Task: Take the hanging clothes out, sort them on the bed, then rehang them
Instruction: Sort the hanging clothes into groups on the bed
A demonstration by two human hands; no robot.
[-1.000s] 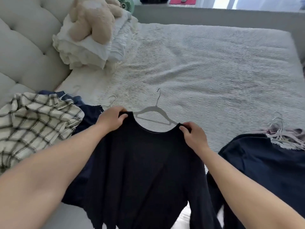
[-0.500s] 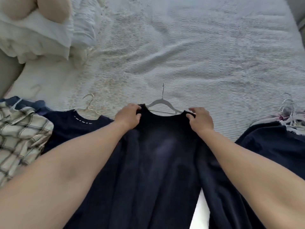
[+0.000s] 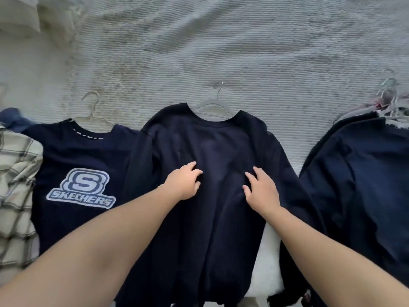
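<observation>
A plain dark navy sweater (image 3: 212, 138) lies flat on the bed (image 3: 221, 52), on a white hanger (image 3: 213, 104) whose hook points away from me. My left hand (image 3: 184, 183) and my right hand (image 3: 260, 188) rest on its chest with loosely spread fingers, a little apart. To the left lies a navy T-shirt with a Skechers logo (image 3: 81, 165) on a thin wire hanger (image 3: 94, 114). A cream plaid shirt (image 3: 15, 185) lies at the far left.
At the right edge sits a pile of dark navy garments (image 3: 363, 178) with a bunch of white hangers (image 3: 391, 100) at its top. A white pillow corner (image 3: 22, 14) shows at the top left. The ribbed bedspread stretches beyond the clothes.
Both hands let go of the sweater's shoulders at the neckline and moved down onto its chest. The sweater now lies flat, and the view has tilted down over the bed.
</observation>
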